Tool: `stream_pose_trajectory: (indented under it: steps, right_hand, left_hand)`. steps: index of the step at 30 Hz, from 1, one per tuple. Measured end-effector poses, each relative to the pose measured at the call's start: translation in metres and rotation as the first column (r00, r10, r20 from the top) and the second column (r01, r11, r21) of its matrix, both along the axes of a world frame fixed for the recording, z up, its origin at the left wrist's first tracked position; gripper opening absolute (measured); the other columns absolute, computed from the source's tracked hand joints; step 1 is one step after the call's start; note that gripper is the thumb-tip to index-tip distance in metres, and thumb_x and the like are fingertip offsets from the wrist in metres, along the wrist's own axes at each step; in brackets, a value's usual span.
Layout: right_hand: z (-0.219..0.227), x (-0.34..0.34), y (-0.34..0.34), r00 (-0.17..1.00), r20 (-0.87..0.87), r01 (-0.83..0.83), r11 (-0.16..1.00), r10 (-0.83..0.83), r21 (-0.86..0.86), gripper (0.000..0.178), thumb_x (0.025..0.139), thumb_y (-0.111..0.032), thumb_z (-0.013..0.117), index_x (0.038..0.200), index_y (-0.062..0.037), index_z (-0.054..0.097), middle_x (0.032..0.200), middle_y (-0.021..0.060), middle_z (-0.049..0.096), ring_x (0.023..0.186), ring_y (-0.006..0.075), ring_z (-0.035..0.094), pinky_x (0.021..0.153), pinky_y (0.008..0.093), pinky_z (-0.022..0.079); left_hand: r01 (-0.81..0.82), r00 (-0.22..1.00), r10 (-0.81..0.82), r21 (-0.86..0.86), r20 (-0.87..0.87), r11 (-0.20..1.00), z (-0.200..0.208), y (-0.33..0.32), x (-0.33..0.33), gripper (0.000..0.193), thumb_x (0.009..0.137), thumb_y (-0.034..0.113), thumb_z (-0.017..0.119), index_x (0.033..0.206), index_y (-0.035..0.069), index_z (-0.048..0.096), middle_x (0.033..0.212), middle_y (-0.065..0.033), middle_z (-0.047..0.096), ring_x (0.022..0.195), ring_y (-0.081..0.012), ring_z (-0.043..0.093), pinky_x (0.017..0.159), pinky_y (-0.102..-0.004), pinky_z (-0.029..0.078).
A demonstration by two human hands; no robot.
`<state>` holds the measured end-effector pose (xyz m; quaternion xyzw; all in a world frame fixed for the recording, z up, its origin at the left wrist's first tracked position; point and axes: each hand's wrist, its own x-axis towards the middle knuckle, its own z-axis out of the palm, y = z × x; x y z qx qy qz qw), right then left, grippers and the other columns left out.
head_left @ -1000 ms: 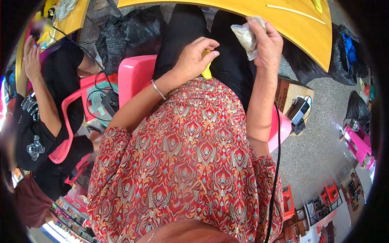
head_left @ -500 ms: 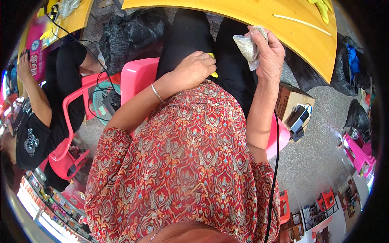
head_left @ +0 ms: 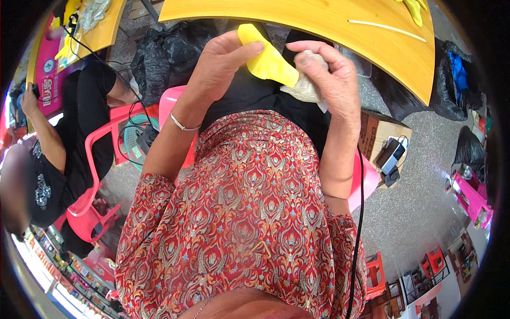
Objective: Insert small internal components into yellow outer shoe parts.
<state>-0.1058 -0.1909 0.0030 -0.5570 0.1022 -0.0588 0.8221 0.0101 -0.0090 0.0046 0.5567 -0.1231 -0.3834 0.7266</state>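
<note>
My left hand pinches a small, soft yellow piece like a cloth pouch, above my lap. Its lower right end meets a small clear plastic bag of pale grains. My right hand is closed around that bag, its thumb and fingers covering the top. Whether the yellow piece's end goes into the bag or only touches it, I cannot tell.
A curved yellow table lies ahead, with a thin pale stick and yellow pieces on it. Black bags lie beneath. On the right is an open cardboard box; on the left, a seated person and a pink chair.
My left hand has risen from my lap, bringing the yellow piece up against the bag. My right hand has moved slightly left and lower with the bag.
</note>
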Motion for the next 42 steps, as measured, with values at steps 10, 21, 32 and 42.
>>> stream_pose_trajectory:
  steps: [10, 21, 32, 42]
  right_hand:
    - [-0.018, 0.011, 0.019, 0.995, -0.068, 0.076, 0.997, -0.073, 0.031, 0.017, 0.082, -0.015, 0.073, 0.093, -0.0025, 0.069, 0.078, -0.0004, 0.065, 0.07, 0.0044, 0.058, 0.062, 0.0201, 0.048]
    - [-0.016, 0.014, 0.032, 0.983, -0.099, 0.137, 0.977, -0.155, -0.166, 0.017, 0.078, -0.015, 0.078, 0.088, -0.0036, 0.069, 0.076, -0.0015, 0.065, 0.068, 0.0036, 0.059, 0.06, 0.0185, 0.047]
    - [-0.034, 0.014, 0.016, 0.996, -0.008, 0.084, 0.955, -0.086, 0.283, 0.014, 0.082, -0.01, 0.073, 0.092, -0.0024, 0.067, 0.081, 0.0026, 0.067, 0.068, 0.0077, 0.063, 0.061, 0.0208, 0.05]
    - [-0.021, 0.011, 0.009, 0.991, -0.02, 0.136, 0.977, -0.135, 0.167, 0.03, 0.087, -0.008, 0.065, 0.116, 0.0004, 0.06, 0.097, 0.0094, 0.066, 0.086, 0.0122, 0.064, 0.076, 0.0246, 0.053]
  left_hand:
    - [-0.06, 0.99, 0.045, -0.111, -0.133, 0.992, 0.009, -0.005, 0.0, 0.023, 0.091, 0.016, 0.062, 0.106, -0.002, 0.062, 0.095, -0.0068, 0.065, 0.085, -0.0139, 0.062, 0.078, -0.0272, 0.049]
    - [-0.19, 0.981, 0.191, -0.02, 0.037, 0.982, 0.01, -0.016, -0.018, 0.021, 0.091, 0.018, 0.064, 0.102, 0.0, 0.066, 0.093, -0.0034, 0.066, 0.083, -0.0082, 0.061, 0.072, -0.0223, 0.049]
    - [-0.007, 0.973, -0.019, 0.111, 0.229, 0.994, 0.014, -0.001, -0.017, 0.021, 0.091, 0.013, 0.063, 0.107, -0.001, 0.064, 0.096, -0.0039, 0.065, 0.088, -0.0111, 0.061, 0.076, -0.025, 0.051]
    - [-0.438, 0.541, 0.115, 0.163, 0.833, 0.884, 0.001, -0.008, -0.01, 0.008, 0.083, 0.001, 0.067, 0.088, 0.002, 0.062, 0.081, -0.0051, 0.062, 0.069, -0.0129, 0.062, 0.06, -0.0248, 0.048]
